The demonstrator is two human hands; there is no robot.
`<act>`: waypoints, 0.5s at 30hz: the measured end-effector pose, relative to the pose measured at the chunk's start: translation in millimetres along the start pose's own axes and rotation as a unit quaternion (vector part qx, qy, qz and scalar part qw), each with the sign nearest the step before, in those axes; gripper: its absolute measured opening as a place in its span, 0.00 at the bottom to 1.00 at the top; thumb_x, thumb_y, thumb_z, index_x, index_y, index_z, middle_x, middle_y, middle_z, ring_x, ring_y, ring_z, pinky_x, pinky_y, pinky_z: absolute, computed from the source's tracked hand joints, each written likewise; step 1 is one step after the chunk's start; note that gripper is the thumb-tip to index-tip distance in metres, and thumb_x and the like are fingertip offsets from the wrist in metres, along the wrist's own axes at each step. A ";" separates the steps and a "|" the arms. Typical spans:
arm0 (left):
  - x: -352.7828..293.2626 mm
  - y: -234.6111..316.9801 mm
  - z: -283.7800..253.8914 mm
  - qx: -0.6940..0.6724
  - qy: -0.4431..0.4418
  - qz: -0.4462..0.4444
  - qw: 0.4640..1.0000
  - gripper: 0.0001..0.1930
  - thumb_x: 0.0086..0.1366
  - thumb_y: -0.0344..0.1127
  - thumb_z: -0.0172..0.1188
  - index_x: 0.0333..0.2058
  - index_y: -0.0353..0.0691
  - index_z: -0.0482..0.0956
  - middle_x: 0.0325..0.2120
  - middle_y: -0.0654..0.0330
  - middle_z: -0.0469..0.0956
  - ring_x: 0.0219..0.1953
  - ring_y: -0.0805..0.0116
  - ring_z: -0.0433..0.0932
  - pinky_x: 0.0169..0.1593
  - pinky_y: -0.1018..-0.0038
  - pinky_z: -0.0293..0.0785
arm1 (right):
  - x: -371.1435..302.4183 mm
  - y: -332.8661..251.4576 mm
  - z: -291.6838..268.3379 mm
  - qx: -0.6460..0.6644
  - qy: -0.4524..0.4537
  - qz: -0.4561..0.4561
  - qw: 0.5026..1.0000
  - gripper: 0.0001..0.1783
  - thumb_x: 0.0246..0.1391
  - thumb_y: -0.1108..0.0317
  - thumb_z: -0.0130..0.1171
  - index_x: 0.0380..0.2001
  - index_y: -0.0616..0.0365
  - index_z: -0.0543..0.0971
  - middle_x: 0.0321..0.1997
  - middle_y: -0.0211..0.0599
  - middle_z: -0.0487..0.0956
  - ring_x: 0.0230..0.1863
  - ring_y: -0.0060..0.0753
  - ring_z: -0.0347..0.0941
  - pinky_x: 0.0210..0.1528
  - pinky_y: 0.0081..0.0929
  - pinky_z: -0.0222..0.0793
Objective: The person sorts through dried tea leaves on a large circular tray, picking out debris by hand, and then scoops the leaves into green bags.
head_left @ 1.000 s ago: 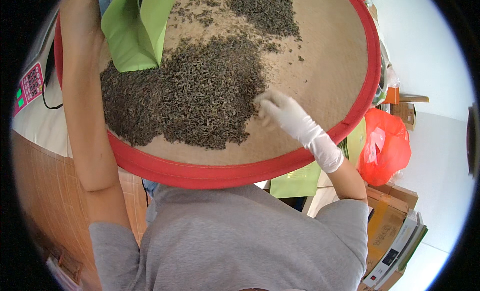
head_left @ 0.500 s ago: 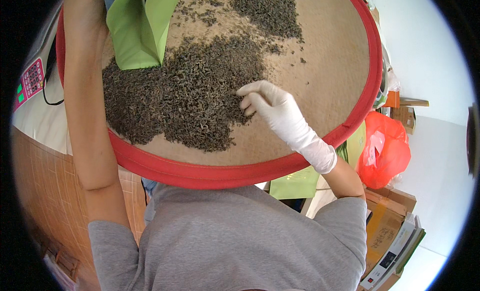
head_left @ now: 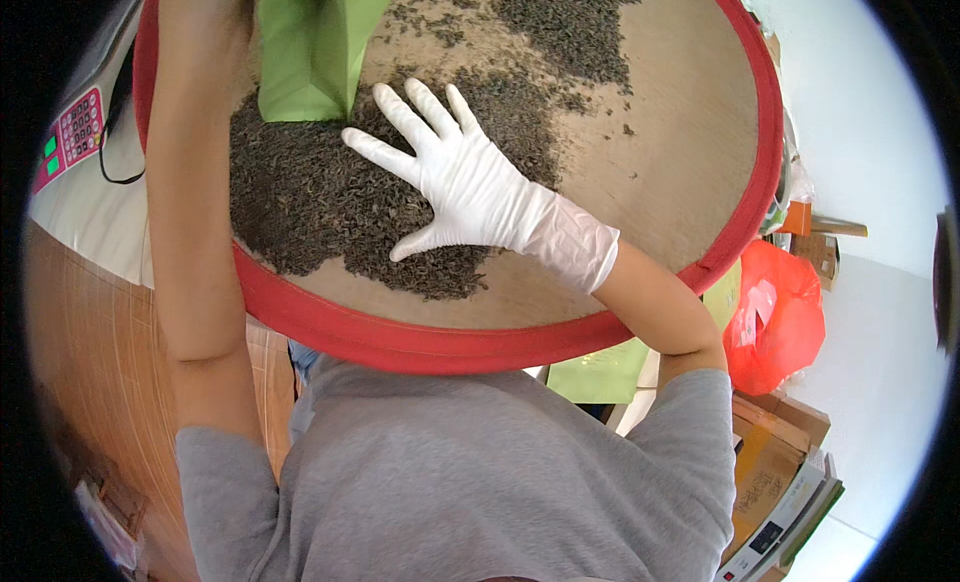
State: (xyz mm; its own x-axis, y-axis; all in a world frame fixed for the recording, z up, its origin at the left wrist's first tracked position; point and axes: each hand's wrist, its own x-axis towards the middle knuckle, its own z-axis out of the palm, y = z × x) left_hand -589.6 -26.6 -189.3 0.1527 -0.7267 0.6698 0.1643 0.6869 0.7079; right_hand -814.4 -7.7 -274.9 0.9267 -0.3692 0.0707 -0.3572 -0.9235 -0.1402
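Observation:
My right hand (head_left: 455,177), in a white glove, is spread wide, palm down, over a heap of dark, curled dried leaves (head_left: 300,197) that look like tea. Its fingertips point toward a green bag (head_left: 310,77), whose lower end rests on the heap to their left. The leaves lie in a big round tray with a red rim (head_left: 400,347). My bare left forearm reaches up along the tray's left side. Only the base of my left hand (head_left: 215,7) shows beside the bag at the top edge; its fingers are out of sight.
A second leaf pile (head_left: 570,32) lies at the tray's far side. To the left is a pink keypad device (head_left: 72,140) with green displays. On the right are a red plastic bag (head_left: 775,322) and cardboard boxes (head_left: 775,462). Green packets (head_left: 600,372) show under the tray's near edge.
My right hand has gone from bent, gathered fingers at the heap's right edge to spread fingers over its middle, moving left and away from me. The view has shifted slightly.

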 end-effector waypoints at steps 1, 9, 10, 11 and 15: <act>4.0 -3.4 -1.4 0.027 0.025 -0.015 0.999 0.18 0.67 0.35 0.54 0.53 0.34 0.76 0.45 0.57 0.81 0.42 0.74 0.80 0.46 0.81 0.74 | 5.0 3.1 4.2 -0.020 0.008 -0.019 1.000 0.61 0.31 0.31 0.69 0.69 0.42 0.59 0.69 0.60 0.57 0.68 0.67 0.54 0.67 0.63 0.50; 3.1 -10.8 19.2 0.046 0.150 -0.046 0.987 0.18 0.67 0.34 0.55 0.52 0.33 0.76 0.42 0.56 0.81 0.36 0.75 0.81 0.39 0.82 0.76 | -1.2 16.2 16.7 0.063 0.003 -0.002 0.998 0.61 0.32 0.30 0.68 0.68 0.48 0.61 0.68 0.55 0.60 0.68 0.61 0.57 0.68 0.54 0.53; 3.9 -10.5 18.2 0.041 0.144 -0.043 0.988 0.17 0.67 0.33 0.55 0.52 0.33 0.76 0.42 0.56 0.81 0.36 0.75 0.81 0.39 0.82 0.76 | -3.1 16.6 15.9 0.069 0.001 0.002 0.998 0.61 0.32 0.30 0.68 0.68 0.48 0.61 0.68 0.55 0.60 0.68 0.61 0.57 0.68 0.54 0.53; 3.3 -10.5 8.9 0.035 0.112 -0.024 0.993 0.17 0.67 0.33 0.55 0.52 0.33 0.76 0.42 0.56 0.81 0.35 0.75 0.81 0.38 0.82 0.77 | -2.3 16.5 14.5 0.076 -0.001 0.001 0.997 0.61 0.32 0.30 0.68 0.68 0.48 0.61 0.68 0.55 0.61 0.68 0.60 0.57 0.68 0.54 0.52; 4.6 -5.6 -3.7 -0.031 0.076 -0.044 0.996 0.17 0.67 0.32 0.54 0.52 0.32 0.76 0.40 0.56 0.82 0.33 0.77 0.80 0.36 0.84 0.76 | 0.0 13.3 14.7 0.084 0.032 -0.009 0.996 0.56 0.33 0.34 0.71 0.65 0.47 0.64 0.66 0.48 0.63 0.68 0.56 0.57 0.69 0.53 0.52</act>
State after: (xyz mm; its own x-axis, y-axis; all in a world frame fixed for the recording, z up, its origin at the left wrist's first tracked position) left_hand -586.2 -33.8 -190.9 0.2808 -0.7787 0.5611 0.2417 0.6231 0.7439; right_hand -817.4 -18.4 -291.3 0.9213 -0.3644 0.1358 -0.3120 -0.9010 -0.3014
